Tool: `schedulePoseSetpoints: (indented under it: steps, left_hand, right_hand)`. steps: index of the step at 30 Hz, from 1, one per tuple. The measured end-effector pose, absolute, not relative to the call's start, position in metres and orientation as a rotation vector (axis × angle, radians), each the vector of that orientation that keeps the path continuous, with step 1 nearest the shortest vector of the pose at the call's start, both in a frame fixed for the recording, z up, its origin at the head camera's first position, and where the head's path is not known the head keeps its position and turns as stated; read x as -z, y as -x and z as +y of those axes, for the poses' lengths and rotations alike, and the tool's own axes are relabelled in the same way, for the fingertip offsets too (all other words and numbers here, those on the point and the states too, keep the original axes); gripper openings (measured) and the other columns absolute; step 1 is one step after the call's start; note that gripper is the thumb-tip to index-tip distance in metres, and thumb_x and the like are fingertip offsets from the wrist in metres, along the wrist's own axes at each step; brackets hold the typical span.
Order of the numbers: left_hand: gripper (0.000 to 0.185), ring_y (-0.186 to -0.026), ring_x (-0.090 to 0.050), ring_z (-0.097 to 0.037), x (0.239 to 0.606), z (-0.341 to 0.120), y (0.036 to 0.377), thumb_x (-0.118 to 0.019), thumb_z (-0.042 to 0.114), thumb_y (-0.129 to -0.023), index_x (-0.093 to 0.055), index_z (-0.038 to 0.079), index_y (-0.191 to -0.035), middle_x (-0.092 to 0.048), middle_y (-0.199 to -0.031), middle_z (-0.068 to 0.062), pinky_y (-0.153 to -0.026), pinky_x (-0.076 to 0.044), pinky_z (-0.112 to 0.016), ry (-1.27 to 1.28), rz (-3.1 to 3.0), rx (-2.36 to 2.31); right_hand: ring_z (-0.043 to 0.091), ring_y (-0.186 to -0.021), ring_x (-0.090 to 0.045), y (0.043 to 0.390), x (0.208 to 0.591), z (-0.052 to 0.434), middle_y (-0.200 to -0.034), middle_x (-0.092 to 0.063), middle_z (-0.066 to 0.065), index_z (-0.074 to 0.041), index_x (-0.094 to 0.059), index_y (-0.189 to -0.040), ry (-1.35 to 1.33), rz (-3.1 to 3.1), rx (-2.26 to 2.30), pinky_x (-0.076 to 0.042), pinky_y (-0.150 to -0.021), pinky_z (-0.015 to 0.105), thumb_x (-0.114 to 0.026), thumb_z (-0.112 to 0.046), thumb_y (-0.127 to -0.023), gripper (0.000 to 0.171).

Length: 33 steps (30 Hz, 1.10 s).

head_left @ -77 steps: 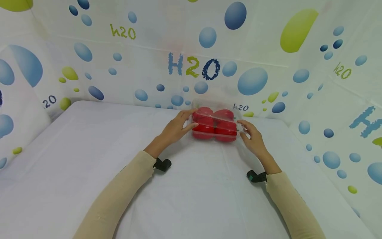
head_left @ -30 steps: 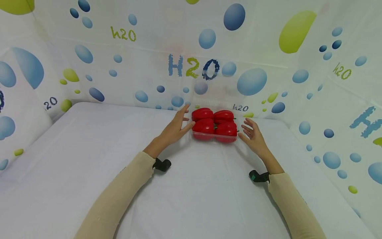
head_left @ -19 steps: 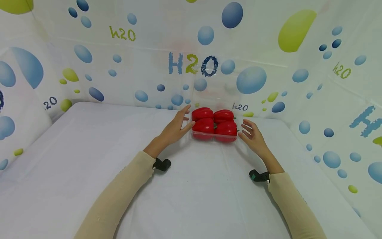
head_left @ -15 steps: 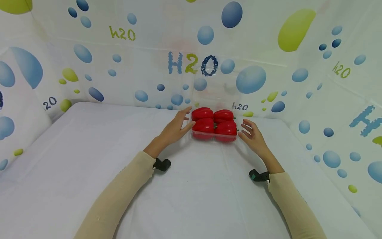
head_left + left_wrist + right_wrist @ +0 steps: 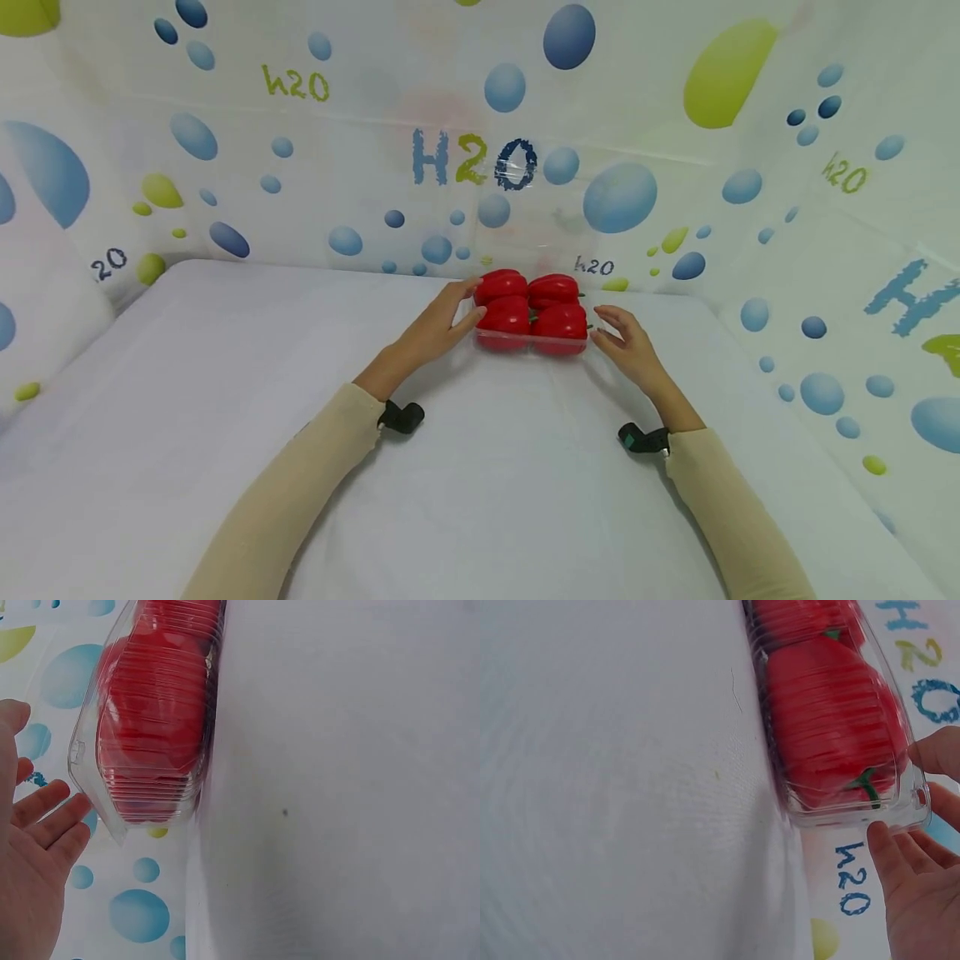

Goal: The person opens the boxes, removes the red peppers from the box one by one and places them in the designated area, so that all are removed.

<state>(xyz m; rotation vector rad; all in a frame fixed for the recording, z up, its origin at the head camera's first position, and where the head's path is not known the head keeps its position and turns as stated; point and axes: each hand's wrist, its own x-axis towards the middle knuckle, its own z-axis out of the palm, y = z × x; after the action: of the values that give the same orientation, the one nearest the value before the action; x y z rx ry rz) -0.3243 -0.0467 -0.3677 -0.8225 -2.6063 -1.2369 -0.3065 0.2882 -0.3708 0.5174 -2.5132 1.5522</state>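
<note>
White sheeting [image 5: 360,150] printed with blue and green drops and H2O lettering hangs behind the container, and a pale tabletop [image 5: 480,483] spreads beneath and in front of it. Cream sleeves [image 5: 300,475] reach from the near side toward the container. That container [image 5: 531,337] sits at the tabletop's far edge: clear, shallow plastic with finely ridged walls that stripe the red behind them. At its left end is the left hand [image 5: 435,329], fingers extended and thumb spread away; at its right end, the right hand [image 5: 633,350], fingers gently bent, thumb apart. Neither visibly grips anything; whether the fingertips touch the container I cannot tell. Inside it lie four peppers [image 5: 559,322], two by two, glossy, deep red and plumply lobed. Smallest are the green stems [image 5: 589,326], those visible pointing toward the container's right end.
</note>
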Motion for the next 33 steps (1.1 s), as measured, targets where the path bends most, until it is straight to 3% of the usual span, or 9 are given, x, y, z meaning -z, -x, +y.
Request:
schedulePoseSetpoints:
  steps: [12, 33]
  left_hand:
    - [0.057, -0.136, -0.038, -0.026, 0.365, -0.040, 0.325, -0.054, 0.030, -0.100, -0.031, 0.013, -0.150, -0.039, -0.147, -0.010, -0.109, -0.039, -0.045, 0.879, -2.632, 1.218]
    - [0.059, -0.137, -0.035, -0.026, 0.360, -0.020, 0.333, -0.065, 0.023, -0.094, -0.038, 0.012, -0.144, -0.041, -0.145, -0.011, -0.104, -0.045, -0.045, 0.980, -2.654, 1.161]
  right_hand:
    - [0.044, -0.141, -0.028, 0.304, 0.369, 0.285, -0.145, -0.033, 0.030, 0.011, -0.038, -0.137, -0.509, -2.487, -1.596, -0.030, -0.110, 0.053, -0.054, 0.006, -0.095, 0.046]
    - [0.037, -0.141, -0.032, 0.315, 0.374, 0.292, -0.146, -0.035, 0.022, 0.004, -0.041, -0.139, -0.493, -2.531, -1.520, -0.034, -0.109, 0.048, -0.057, -0.004, -0.097, 0.045]
